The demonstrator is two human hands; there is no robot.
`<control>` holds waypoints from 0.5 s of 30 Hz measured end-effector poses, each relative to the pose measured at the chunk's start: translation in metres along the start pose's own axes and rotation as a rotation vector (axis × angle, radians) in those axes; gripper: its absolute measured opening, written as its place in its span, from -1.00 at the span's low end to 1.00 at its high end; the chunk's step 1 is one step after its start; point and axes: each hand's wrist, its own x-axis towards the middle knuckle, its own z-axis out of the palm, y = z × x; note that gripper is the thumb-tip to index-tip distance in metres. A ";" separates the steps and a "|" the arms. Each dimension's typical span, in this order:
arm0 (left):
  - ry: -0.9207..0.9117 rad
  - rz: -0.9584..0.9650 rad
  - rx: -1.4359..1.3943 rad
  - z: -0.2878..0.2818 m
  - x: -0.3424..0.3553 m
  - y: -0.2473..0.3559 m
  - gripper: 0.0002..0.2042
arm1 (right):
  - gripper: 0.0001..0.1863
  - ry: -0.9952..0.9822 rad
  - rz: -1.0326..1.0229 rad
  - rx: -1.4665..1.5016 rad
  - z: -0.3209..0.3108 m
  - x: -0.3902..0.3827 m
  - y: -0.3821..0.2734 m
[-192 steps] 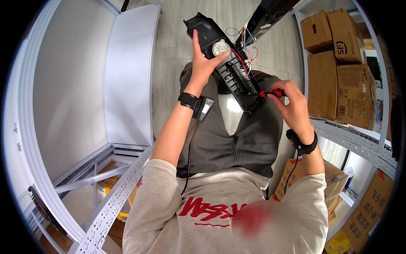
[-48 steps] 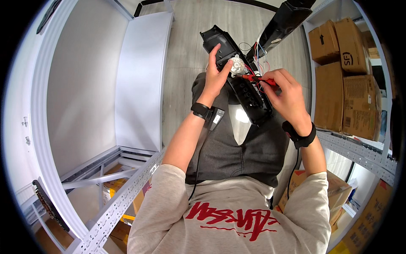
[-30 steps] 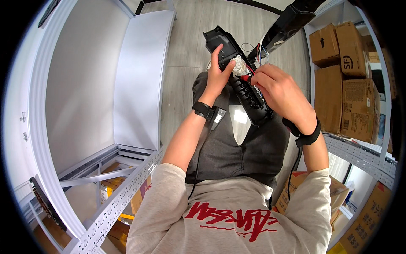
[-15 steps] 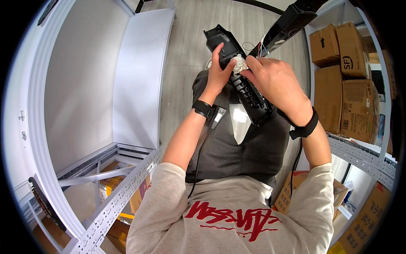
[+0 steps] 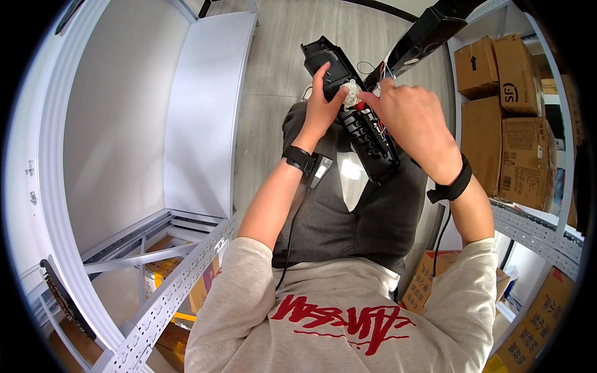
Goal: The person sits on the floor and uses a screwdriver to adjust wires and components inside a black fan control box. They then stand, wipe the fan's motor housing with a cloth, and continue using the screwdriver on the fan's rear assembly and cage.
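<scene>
I am viewing both bare hands from the head camera. The long black plastic housing [image 5: 364,133], an open, ribbed tray, is resting across the thighs. Its long axis is running diagonally: the far end is pointing up-left, away from the wearer, the near end down-right toward the right knee. The left hand [image 5: 322,115] is clamping on the housing, index finger lying along its far half, thumb pressing at the round white plastic disc [image 5: 352,89]. The right hand [image 5: 413,118] is curling over the right edge, thumb reaching to the disc; a small red piece [image 5: 360,106] is showing below that thumb. I cannot tell whether the hidden fingers are gripping it.

Beneath, dark grey woven trousers [image 5: 317,227] are supporting the work, and a pale glossy surface [image 5: 354,193] is reflecting light between the legs. The grey wood-grained floor [image 5: 273,74] is extending beyond. A smooth white board [image 5: 199,124] is standing at left, brown cardboard cartons [image 5: 482,143] are filling a shelf at right, and a shiny black panel [image 5: 429,37] is slanting near the housing's thin coloured wires [image 5: 383,129].
</scene>
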 end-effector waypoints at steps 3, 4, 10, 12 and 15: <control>-0.001 -0.021 -0.020 0.000 0.000 -0.001 -0.35 | -0.66 0.095 -0.164 0.016 -0.001 0.000 0.001; 0.000 -0.009 -0.020 0.000 0.000 -0.001 -0.34 | -0.67 0.083 -0.196 0.047 -0.003 0.002 0.002; 0.001 -0.028 -0.032 0.000 -0.001 0.002 -0.34 | -0.80 0.081 -0.339 0.141 0.002 0.005 0.010; -0.003 -0.029 -0.039 -0.001 -0.001 0.001 -0.33 | -0.81 0.135 -0.375 0.186 0.003 0.005 0.012; -0.004 -0.003 -0.020 -0.001 0.001 0.000 -0.33 | -0.79 0.179 -0.334 0.275 0.004 0.004 0.013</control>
